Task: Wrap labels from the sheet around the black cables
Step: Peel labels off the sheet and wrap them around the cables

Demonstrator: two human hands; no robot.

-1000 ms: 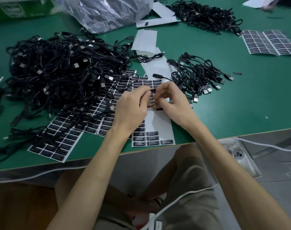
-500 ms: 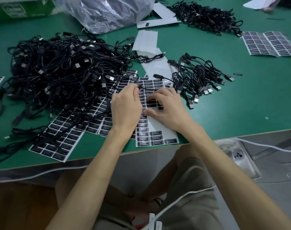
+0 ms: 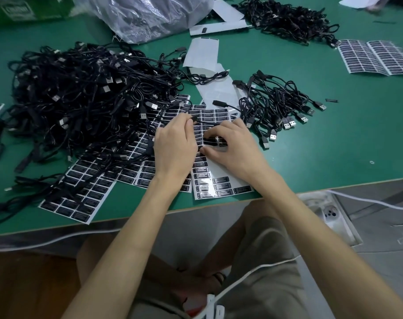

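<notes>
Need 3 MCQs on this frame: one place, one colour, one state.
1. The smaller cable pile lies: A) on the floor B) right of the right hand C) on a chair.
2. The table top is: A) green B) white C) red.
3. The left hand: A) rests on the lap B) pinches a black cable C) holds scissors.
Key: 1B, its USB plugs fan out beside that hand; 2A, green shows around the piles; 3B, thumb and fingertip close on the cable end.
</notes>
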